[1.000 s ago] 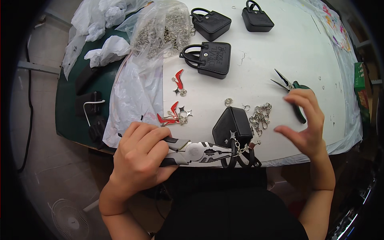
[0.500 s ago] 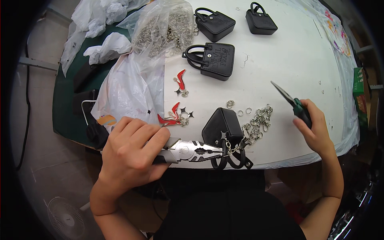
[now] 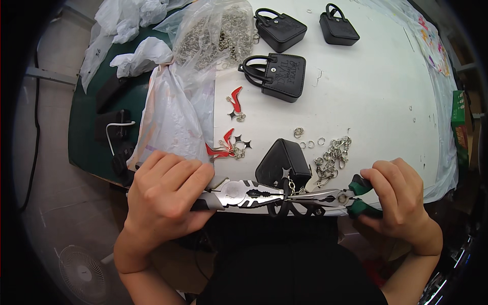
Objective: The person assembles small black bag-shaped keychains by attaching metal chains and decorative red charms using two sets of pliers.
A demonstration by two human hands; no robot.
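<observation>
Fan (image 3: pixel 81 269), lower left of the frame, on the floor beside the bench; not in use by either hand.

Green mat (image 3: pixel 86 127), left of centre, under crumpled clear bags (image 3: pixel 127 25) and a white plastic bag (image 3: pixel 170 117) that spills onto the white table (image 3: pixel 376 101).

Left hand (image 3: pixel 162 195), lower left of centre: fingers curled tight round the grips of combination pliers (image 3: pixel 244 193), nose pointing right at the table's near edge, so the tool steadies the small metal ring from one side.

Bag of silver chain (image 3: pixel 216 33), top centre, open-mouthed, probably kept within reach as stock.

Red shoe charms (image 3: pixel 235 101), centre, a second one lying lower with small black stars; laid out flat, apart from each other.

Small black pouch (image 3: pixel 282 162), lower centre, standing just behind the two plier noses; a short chain (image 3: pixel 291 185) hangs from it to the point where the noses meet. Whether the ring there is open or shut is too small to tell.

Three black miniature handbags (image 3: pixel 277 76), upper centre, set well back from the working edge.

Loose rings and clasps (image 3: pixel 333 155), right of centre, a small heap near the pouch.

Right hand (image 3: pixel 396 198), lower right: closed round the green handles of needle-nose pliers (image 3: pixel 330 195), nose pointing left to oppose the other tool.
</observation>
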